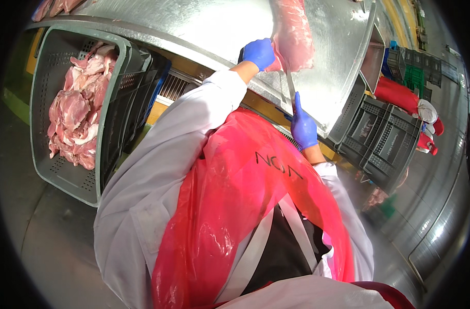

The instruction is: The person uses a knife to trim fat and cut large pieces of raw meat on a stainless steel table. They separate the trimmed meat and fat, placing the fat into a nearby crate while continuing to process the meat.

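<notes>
A long pale-pink slab of meat [295, 38] lies on the steel table [204, 28], reaching from the top of the view toward me. My left hand [259, 54], in a blue glove, is closed at the meat's near left edge and pinches a flap of it. In my blue-gloved right hand [303, 127] is a knife, with the index finger stretched along it. Its narrow blade [290, 85] points away from me and meets the near end of the meat. The fingers cover most of the handle.
A grey perforated crate [105, 136] on my left holds many meat pieces [75, 121]. More meat [57, 7] lies at the table's far left. Dark crates [384, 134] stand on the right beside the table's edge. A person in red [397, 95] is beyond them.
</notes>
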Demonstrator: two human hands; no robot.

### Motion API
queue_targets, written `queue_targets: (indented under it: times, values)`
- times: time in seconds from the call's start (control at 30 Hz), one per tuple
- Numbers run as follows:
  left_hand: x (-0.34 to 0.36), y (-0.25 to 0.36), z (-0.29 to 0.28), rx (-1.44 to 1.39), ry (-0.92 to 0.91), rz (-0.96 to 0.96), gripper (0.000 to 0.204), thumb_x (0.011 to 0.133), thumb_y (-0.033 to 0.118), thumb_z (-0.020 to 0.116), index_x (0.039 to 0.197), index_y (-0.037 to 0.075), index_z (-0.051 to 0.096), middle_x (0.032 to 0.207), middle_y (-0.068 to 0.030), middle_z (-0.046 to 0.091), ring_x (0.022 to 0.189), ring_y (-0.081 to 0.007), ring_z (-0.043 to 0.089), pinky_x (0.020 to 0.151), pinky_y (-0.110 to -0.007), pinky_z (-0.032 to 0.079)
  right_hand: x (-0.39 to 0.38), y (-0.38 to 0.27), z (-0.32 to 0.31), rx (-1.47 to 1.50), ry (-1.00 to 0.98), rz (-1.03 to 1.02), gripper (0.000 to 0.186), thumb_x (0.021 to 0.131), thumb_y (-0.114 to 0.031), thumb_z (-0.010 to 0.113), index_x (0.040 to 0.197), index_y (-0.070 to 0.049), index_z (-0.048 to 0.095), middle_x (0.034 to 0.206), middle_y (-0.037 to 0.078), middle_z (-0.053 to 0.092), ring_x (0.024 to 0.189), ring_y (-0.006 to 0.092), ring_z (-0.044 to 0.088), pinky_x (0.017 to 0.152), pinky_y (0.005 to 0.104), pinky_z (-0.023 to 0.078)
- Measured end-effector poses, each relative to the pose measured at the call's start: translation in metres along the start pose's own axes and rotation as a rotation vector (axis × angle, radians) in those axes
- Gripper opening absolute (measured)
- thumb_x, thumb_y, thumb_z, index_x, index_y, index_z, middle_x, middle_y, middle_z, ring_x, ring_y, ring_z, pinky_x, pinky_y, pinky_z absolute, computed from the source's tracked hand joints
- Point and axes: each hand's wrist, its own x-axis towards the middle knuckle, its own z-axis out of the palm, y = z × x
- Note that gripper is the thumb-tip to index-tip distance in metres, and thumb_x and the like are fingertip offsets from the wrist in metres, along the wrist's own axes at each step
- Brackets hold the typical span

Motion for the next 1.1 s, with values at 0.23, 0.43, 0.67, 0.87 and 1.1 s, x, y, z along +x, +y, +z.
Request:
queue_targets:
  times: [0.23,0.43,0.67,0.87,1.1]
  values:
    - [0.004,-0.011,-0.001,-0.037,-0.047,0.073,0.041,0.098,0.037,0.047,0.109,0.003,0.067,0.109,-0.0242,0.069,0.103,-0.0422,0.065,0.091,-0.048,0.051,0.114,-0.042,-0.018,0.104,0.373,-0.125,0.087,0.087,-0.001,0.052,0.161,-0.022,0.013,0.076,0.024,0.066,0.067,0.0418,0.066,0.061,0.0515,0.051]
    - [0.013,-0.025,0.001,-0.047,-0.128,0.187,0.041,0.097,0.035,0.048,0.108,0.001,0.067,0.109,-0.0258,0.068,0.102,-0.0441,0.064,0.091,-0.048,0.051,0.145,-0.036,-0.034,0.109,0.334,0.071,0.085,0.088,-0.006,0.052,0.160,-0.030,0.014,0.087,0.028,0.069,0.076,0.0427,0.069,0.065,0.0518,0.053]
    - [0.006,-0.026,0.016,-0.164,-0.140,0.156,0.038,0.093,0.033,0.054,0.108,0.000,0.066,0.106,-0.0280,0.067,0.101,-0.0462,0.063,0.090,-0.049,0.050,0.230,-0.079,-0.105,-0.096,0.333,-0.072,0.076,0.089,-0.013,0.049,0.158,-0.031,0.023,0.096,0.026,0.070,0.076,0.0440,0.069,0.073,0.0519,0.055]
    - [-0.007,-0.021,0.014,-0.138,-0.216,0.175,0.039,0.092,0.035,0.055,0.109,0.000,0.063,0.106,-0.0272,0.068,0.102,-0.0449,0.064,0.091,-0.049,0.050,0.350,-0.018,-0.087,-0.425,0.144,-0.139,0.069,0.089,-0.015,0.055,0.153,-0.005,0.032,0.095,0.027,0.070,0.082,0.0436,0.070,0.077,0.0510,0.056]
    - [-0.017,-0.055,-0.036,-0.130,-0.005,0.099,0.044,0.091,0.036,0.060,0.115,-0.001,0.060,0.108,-0.0245,0.068,0.103,-0.0419,0.065,0.091,-0.048,0.051,0.258,-0.034,-0.108,-0.331,0.073,-0.143,0.079,0.090,-0.013,0.053,0.159,-0.027,0.018,0.087,0.029,0.069,0.067,0.0416,0.068,0.066,0.0499,0.056]
